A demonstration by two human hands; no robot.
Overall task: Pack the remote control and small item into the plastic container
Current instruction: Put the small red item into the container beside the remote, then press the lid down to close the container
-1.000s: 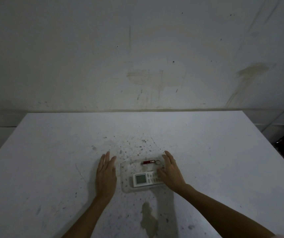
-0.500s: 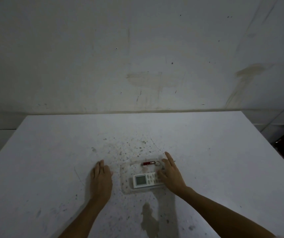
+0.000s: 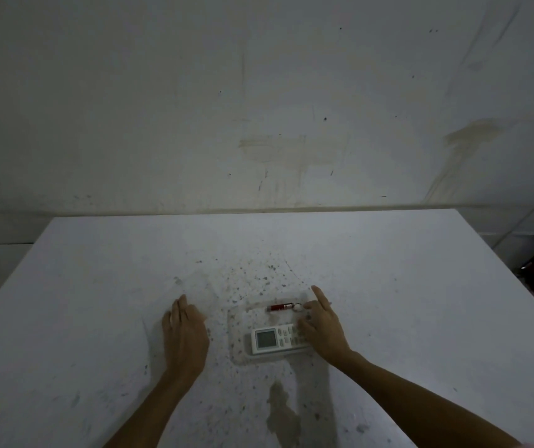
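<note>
left hand (image 3: 184,334): flat on table (image 3: 420,302), empty | right hand (image 3: 322,328): spread over remote (image 3: 273,340), seemingly ungripped

The left hand (image 3: 184,337) has drawn away from the container (image 3: 238,337), leftward and nearer the person; a strip of speckled desk (image 3: 97,286) now shows between them. Its fingers, flat and spread a second ago, have curled under, knuckles raised, palm still down.
</note>
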